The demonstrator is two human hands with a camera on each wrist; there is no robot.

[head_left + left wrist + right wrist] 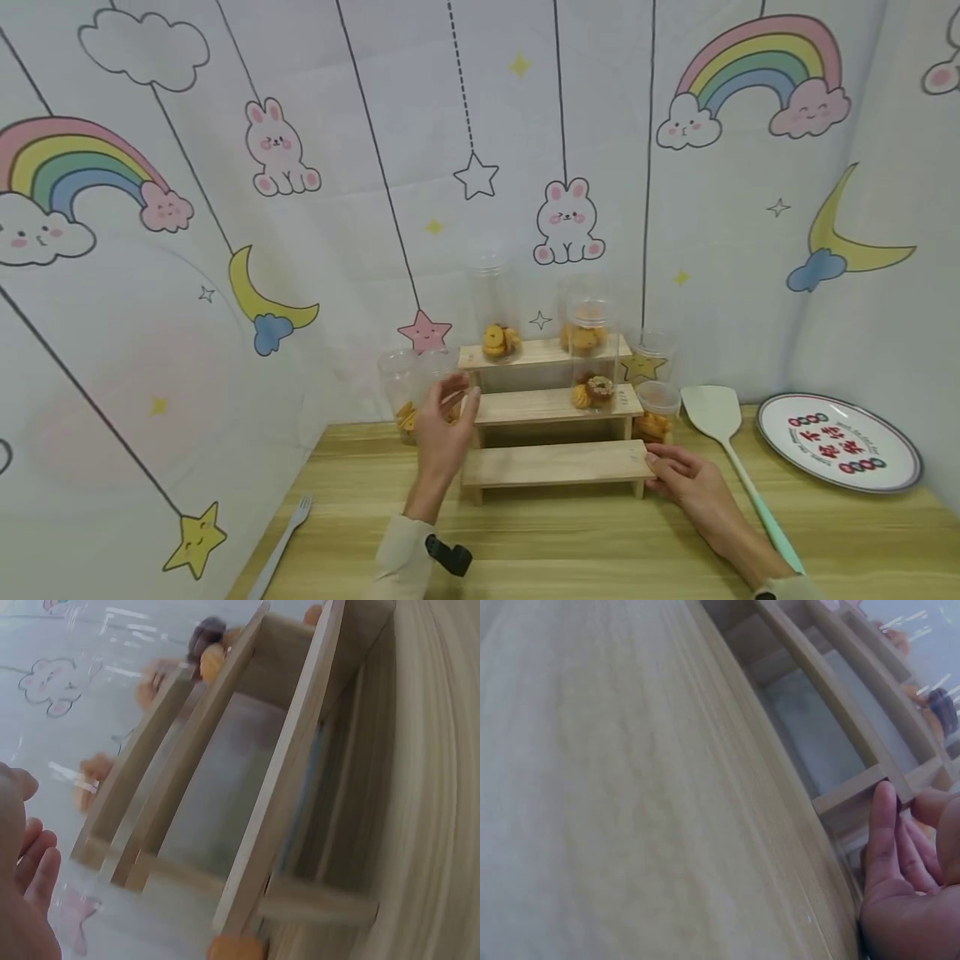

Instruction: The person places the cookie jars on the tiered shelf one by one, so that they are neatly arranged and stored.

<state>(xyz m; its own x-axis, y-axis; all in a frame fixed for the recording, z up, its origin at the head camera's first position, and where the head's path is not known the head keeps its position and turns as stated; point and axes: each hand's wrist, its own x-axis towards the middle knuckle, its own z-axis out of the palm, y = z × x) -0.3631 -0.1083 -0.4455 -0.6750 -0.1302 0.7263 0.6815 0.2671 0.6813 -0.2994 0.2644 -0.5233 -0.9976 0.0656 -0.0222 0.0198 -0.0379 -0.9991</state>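
Note:
A three-tier wooden display stand point(555, 463) stands on the table against the backdrop. At its right end my right hand point(693, 492) pinches the lowest shelf's corner, the thumb above and a finger below, as the right wrist view shows. My left hand point(447, 429) is raised by the stand's left side, its fingers loosely bent and holding nothing. In the left wrist view that hand point(26, 877) is apart from the shelf ends. Clear jars of cookies stand on the upper tiers: a tall jar point(493, 312) at top left, another jar point(592, 354) on the middle tier.
Behind my left hand stand clear jars point(397, 387) with cookies. Right of the stand is a small lidded jar point(657, 412). A spatula point(738, 467) with a green handle and a printed white plate point(840, 446) lie farther right. A fork point(281, 546) lies at the table's left edge.

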